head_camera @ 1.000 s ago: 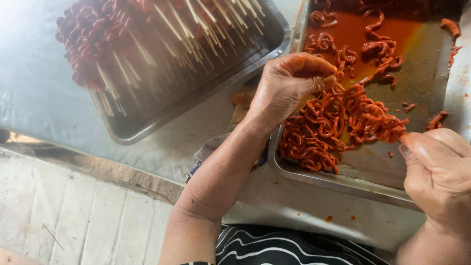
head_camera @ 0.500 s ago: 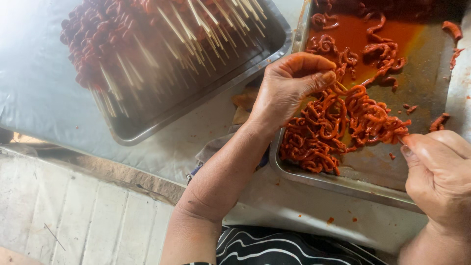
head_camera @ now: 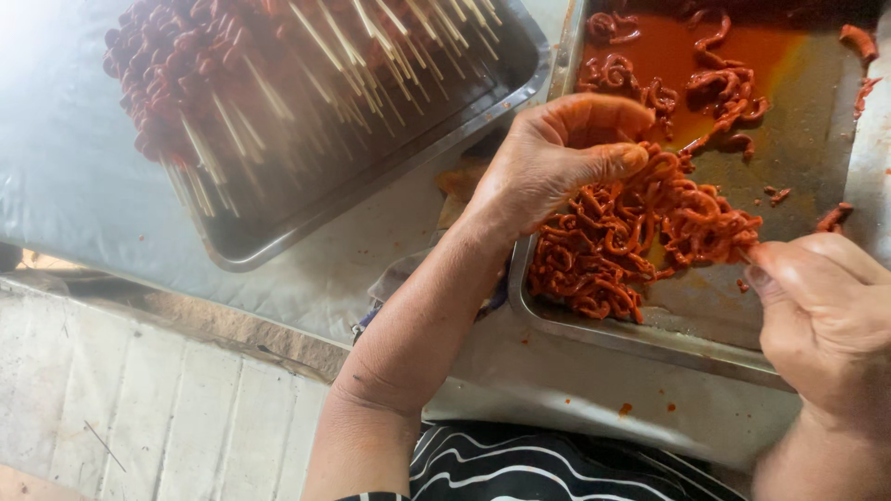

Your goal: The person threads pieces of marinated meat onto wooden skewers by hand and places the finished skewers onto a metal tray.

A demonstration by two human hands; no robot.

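While two hands, left [head_camera: 548, 162] and right [head_camera: 821, 306], pinch red meat strips [head_camera: 631, 232], two trays [head_camera: 594, 325] sit beside.

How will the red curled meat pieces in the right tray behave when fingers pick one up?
The meat pieces look coated in red sauce, so probably slippery. Their curls suggest they are soft and floppy. Tangled in a heap by the left hand, several may lift together.

Curled red marinated meat strips [head_camera: 640, 237] lie heaped in a steel tray [head_camera: 650, 334].

a food-prep kitchen: steel trays [head_camera: 640, 334] of red marinated meat strips [head_camera: 631, 241] and piled wooden skewers [head_camera: 278, 83].
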